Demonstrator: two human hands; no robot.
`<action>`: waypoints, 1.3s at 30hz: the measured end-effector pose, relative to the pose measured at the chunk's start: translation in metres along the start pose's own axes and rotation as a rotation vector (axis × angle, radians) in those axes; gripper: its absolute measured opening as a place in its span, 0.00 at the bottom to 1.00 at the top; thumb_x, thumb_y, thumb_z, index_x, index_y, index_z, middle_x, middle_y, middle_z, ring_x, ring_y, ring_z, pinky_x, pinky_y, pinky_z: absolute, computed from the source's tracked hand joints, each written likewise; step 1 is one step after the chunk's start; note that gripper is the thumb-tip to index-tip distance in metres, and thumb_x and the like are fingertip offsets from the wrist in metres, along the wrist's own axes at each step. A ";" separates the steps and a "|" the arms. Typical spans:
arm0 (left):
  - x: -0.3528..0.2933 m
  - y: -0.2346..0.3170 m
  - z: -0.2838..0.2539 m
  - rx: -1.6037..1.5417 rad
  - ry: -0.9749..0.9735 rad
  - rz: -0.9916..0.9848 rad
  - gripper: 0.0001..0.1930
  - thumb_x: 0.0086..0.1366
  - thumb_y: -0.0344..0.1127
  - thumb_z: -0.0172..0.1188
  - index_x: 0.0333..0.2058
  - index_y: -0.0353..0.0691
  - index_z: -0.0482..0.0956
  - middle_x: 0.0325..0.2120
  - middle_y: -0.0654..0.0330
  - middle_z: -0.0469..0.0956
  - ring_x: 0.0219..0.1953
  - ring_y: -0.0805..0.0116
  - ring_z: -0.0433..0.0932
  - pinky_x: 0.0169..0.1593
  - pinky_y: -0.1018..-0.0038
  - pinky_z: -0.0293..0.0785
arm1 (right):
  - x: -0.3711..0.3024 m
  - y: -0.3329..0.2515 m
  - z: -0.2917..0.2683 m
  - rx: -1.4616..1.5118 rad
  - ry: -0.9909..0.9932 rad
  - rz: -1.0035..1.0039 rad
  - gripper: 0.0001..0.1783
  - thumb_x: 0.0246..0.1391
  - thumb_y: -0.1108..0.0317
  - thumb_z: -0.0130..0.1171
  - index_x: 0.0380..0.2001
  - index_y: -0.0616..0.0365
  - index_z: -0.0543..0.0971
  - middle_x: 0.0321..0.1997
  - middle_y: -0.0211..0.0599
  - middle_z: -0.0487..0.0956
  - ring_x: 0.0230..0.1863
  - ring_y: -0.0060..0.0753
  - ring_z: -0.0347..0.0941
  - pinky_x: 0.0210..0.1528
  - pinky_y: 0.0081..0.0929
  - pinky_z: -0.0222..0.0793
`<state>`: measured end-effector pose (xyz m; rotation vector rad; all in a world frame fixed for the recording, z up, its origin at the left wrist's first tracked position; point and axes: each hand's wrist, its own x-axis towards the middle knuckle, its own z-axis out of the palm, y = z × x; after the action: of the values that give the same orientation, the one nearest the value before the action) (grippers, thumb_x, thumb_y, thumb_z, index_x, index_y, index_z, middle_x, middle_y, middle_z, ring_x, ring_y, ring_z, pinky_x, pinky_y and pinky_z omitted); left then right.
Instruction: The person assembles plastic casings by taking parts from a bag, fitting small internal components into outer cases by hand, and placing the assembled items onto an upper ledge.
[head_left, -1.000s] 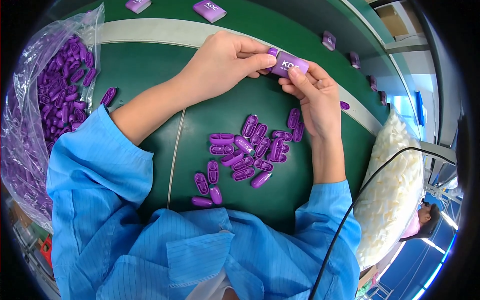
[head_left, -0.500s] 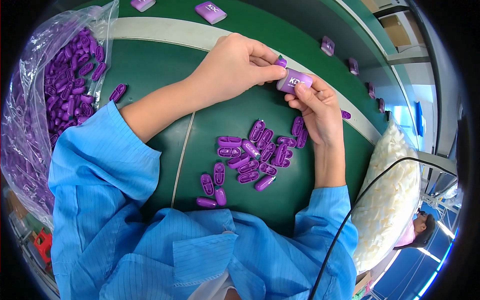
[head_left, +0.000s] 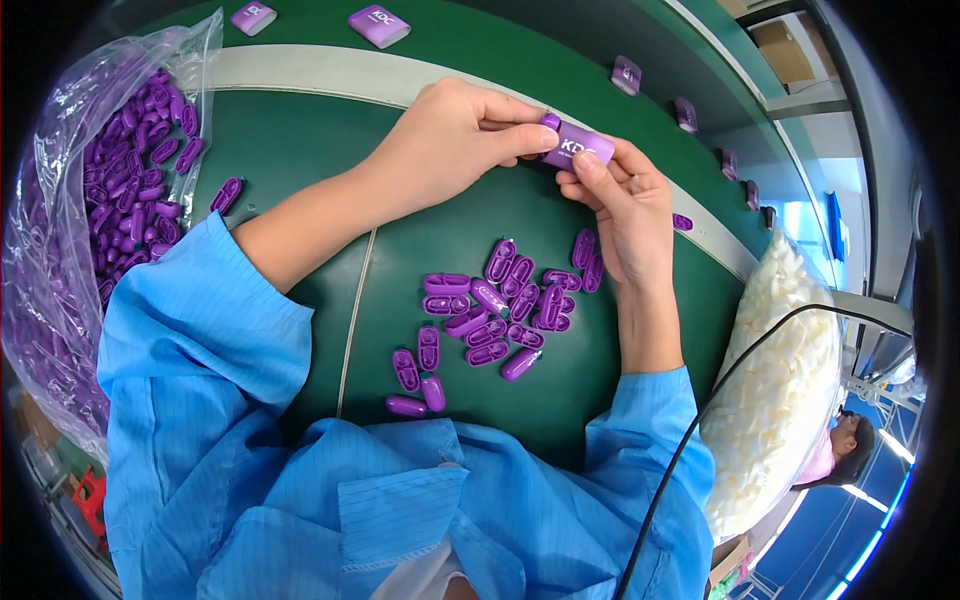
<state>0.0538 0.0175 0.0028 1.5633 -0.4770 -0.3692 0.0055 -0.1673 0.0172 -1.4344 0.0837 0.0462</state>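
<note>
My left hand pinches a small purple cap between thumb and fingers. The cap sits against the left end of a flat, rounded light-purple case with white lettering. Whether it is seated fully cannot be seen, as my left fingers cover part of the joint. My right hand holds the case by its other end, thumb on the front face. Below the hands, several loose oval purple caps lie scattered on the green table, many with their hollow side up.
A clear plastic bag full of purple caps stands at the left. Beyond a pale rail, several purple cases lie on a green belt. At right are a bag of cream-coloured pieces, a black cable and a seated person.
The cap in my left hand and the case in my right have come together; the case's end now meets the cap. Cases on the belt appear shifted left, as does the whole view slightly.
</note>
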 end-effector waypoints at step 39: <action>-0.024 0.009 0.021 0.487 0.131 0.194 0.14 0.62 0.29 0.54 0.45 0.31 0.73 0.28 0.56 0.80 0.29 0.72 0.80 0.32 0.77 0.77 | -0.015 -0.006 0.018 -0.287 -0.012 -0.114 0.12 0.51 0.76 0.57 0.39 0.70 0.73 0.33 0.41 0.79 0.29 0.23 0.76 0.32 0.17 0.75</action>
<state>0.0218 0.0121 0.0094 1.9756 -0.6426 0.0049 -0.0080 -0.1504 0.0266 -1.7227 -0.0157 -0.0279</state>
